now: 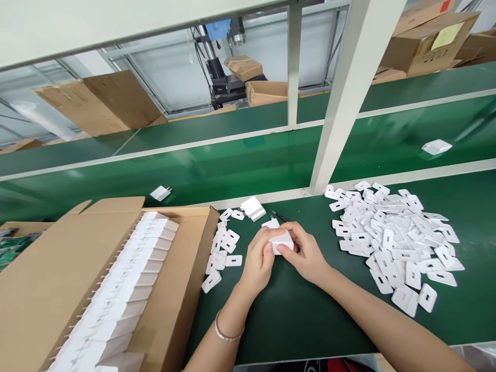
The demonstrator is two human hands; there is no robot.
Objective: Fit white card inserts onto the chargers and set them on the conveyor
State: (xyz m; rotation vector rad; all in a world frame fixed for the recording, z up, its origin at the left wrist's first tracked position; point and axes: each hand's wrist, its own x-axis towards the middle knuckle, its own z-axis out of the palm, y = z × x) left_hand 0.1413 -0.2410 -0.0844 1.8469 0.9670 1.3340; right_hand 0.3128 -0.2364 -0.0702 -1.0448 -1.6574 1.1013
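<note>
Between both hands, just above the green bench, is a white charger block [282,243]. My left hand [259,254] has its fingers closed round the left side of the block. On the opposite side my right hand [306,250] grips it with thumb and fingers. Just behind the hands lie another white charger piece [271,223], partly hidden, and a thin black tool [280,216]. Farther back rests a white charger [253,208] with prongs. Small white plates with slots [222,250] lie scattered left of my left hand.
A cardboard box [194,279] at left holds a row of white chargers [127,289]. At right spreads a big pile of slotted white plates [399,232]. A white post [341,88] rises behind the bench. Single chargers [160,193] sit on the green conveyor [240,170].
</note>
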